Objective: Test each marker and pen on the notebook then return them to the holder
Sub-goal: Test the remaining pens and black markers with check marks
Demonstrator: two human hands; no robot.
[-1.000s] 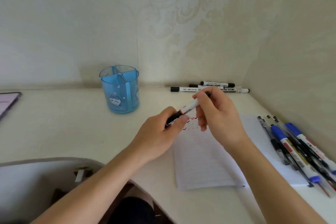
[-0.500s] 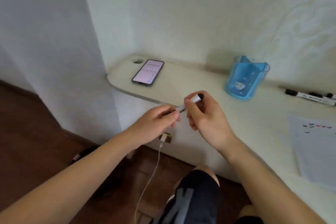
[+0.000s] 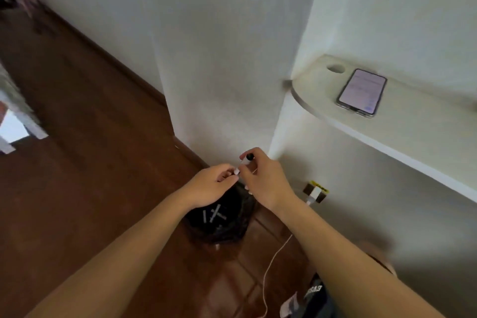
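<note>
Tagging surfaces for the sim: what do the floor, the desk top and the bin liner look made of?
Floor: dark brown wood or wood-look boards, semi-gloss; plank seams and window glare show. Desk top: cream board, probably laminate, matte, with a thin darker edge. Bin liner: thin black plastic film, crinkled and shiny.

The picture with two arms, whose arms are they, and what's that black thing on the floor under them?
A person wears a camera on their head, so you see their own arms reaching out. The left hand and right hand hold one marker together. Below them on the brown floor sits a black bin with some marker-like sticks inside. A phone lies on the pale desk at the right, its screen lit. A white cable trails on the floor.
</note>
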